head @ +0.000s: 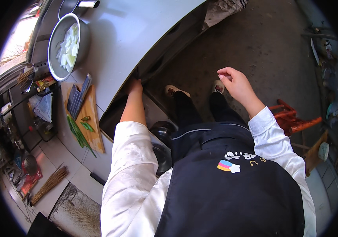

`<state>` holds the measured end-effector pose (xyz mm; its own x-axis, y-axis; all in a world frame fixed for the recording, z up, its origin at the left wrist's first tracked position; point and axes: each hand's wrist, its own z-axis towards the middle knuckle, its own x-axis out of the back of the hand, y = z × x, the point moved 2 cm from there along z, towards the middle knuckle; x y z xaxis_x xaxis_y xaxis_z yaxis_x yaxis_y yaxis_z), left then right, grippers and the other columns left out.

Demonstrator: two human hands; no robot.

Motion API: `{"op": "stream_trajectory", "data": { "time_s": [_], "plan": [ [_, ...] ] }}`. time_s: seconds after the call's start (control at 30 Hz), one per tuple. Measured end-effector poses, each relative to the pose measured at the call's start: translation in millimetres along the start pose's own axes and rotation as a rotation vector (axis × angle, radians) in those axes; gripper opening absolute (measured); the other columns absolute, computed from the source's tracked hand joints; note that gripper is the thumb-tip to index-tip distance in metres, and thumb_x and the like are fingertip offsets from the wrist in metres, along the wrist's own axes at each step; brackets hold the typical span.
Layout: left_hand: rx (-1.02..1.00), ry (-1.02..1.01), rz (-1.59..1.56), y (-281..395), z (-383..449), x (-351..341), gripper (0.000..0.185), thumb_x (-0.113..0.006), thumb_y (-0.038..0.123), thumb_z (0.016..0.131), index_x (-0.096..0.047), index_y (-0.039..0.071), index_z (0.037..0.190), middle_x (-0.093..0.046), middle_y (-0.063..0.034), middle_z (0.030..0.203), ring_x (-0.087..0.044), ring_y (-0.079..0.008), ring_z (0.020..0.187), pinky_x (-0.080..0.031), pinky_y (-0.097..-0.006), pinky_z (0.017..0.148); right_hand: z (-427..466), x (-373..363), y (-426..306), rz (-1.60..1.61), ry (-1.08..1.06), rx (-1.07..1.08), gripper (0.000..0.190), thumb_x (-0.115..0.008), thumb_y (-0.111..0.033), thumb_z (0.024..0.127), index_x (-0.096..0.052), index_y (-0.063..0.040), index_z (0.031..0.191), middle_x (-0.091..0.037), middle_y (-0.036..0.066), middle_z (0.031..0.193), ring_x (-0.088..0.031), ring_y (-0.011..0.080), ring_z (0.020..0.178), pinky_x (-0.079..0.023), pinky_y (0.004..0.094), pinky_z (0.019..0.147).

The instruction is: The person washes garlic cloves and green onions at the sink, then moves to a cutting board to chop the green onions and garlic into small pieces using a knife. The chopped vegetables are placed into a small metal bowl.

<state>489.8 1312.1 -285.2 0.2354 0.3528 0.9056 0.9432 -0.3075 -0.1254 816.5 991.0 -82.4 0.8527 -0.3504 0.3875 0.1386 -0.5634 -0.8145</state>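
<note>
My left hand [135,86] reaches under the counter edge, into the dark space below the worktop; its fingers are hidden in shadow, so what it touches cannot be told. Out over the floor, my right hand [234,81] hangs in the air with its fingers curled and thumb near them, and no object shows in it. On the counter left of my left arm lies a wooden cutting board [93,130], bearing a cleaver [80,97], green chili peppers [86,126] and long green stalks [77,130]. Beyond the board, a metal bowl [84,50] holds cut pale vegetable pieces [69,49].
The counter [121,38] curves above dark cabinets. A pan [71,7] stands at its far end. Black pots [161,133] sit below, beside my left arm. A red stool [293,118] stands at right. A straw brush [50,183] and a rack with utensils are at left.
</note>
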Motion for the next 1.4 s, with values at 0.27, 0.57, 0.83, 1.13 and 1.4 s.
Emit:
{"op": "stream_trajectory", "data": {
  "time_s": [0.27,0.57,0.83,1.13,1.4],
  "plan": [
    [-0.049,0.189,-0.113,10.4,-13.8,25.7,0.026,-0.056,0.027,0.094,-0.062,0.008,0.11,-0.064,-0.0199,0.114,-0.06,-0.0392,0.107,-0.049,-0.0502,0.087,15.0,-35.0,-32.8,0.056,-0.056,0.01,0.021,-0.06,-0.014,0.091,-0.065,0.001,0.105,-0.068,0.015,0.095,-0.066,0.0256,0.086,-0.052,0.0327,0.077],
    [-0.116,0.308,-0.144,10.0,-28.9,60.2,0.05,-0.067,0.031,0.087,-0.054,0.005,0.128,-0.056,-0.0203,0.129,-0.053,-0.0391,0.119,-0.046,-0.0478,0.095,15.0,-60.8,-45.0,-0.019,-0.079,0.09,0.02,-0.06,-0.015,0.091,-0.066,0.001,0.102,-0.068,0.017,0.095,-0.066,0.0287,0.086,-0.052,0.0352,0.075],
    [-0.187,0.195,-0.196,9.9,-25.1,45.8,0.042,-0.059,0.028,0.093,-0.054,0.007,0.129,-0.057,-0.0202,0.127,-0.055,-0.0396,0.116,-0.045,-0.0495,0.094,11.2,-73.5,-36.7,-0.123,-0.126,0.077,0.023,-0.058,-0.02,0.092,-0.066,-0.002,0.103,-0.068,0.016,0.099,-0.066,0.0312,0.09,-0.052,0.038,0.079],
    [-0.375,0.379,-0.031,16.9,-60.9,70.3,0.014,-0.056,0.013,0.087,-0.059,0.007,0.098,-0.062,-0.0147,0.103,-0.061,-0.0357,0.093,-0.051,-0.0452,0.076,9.9,-83.1,-38.4,-0.093,-0.115,0.105,0.021,-0.059,-0.017,0.09,-0.066,0.0,0.101,-0.068,0.018,0.097,-0.066,0.0325,0.089,-0.052,0.0392,0.079],
    [-0.817,0.54,-0.273,39.9,-159.3,95.1,0.006,-0.055,0.007,0.077,-0.054,0.007,0.083,-0.058,-0.0111,0.089,-0.057,-0.0312,0.08,-0.047,-0.041,0.07,15.8,-89.2,-48.1,-0.078,-0.154,0.098,0.028,-0.06,-0.021,0.092,-0.065,0.003,0.106,-0.068,0.02,0.1,-0.066,0.0334,0.091,-0.052,0.0387,0.082]
  ]
}}
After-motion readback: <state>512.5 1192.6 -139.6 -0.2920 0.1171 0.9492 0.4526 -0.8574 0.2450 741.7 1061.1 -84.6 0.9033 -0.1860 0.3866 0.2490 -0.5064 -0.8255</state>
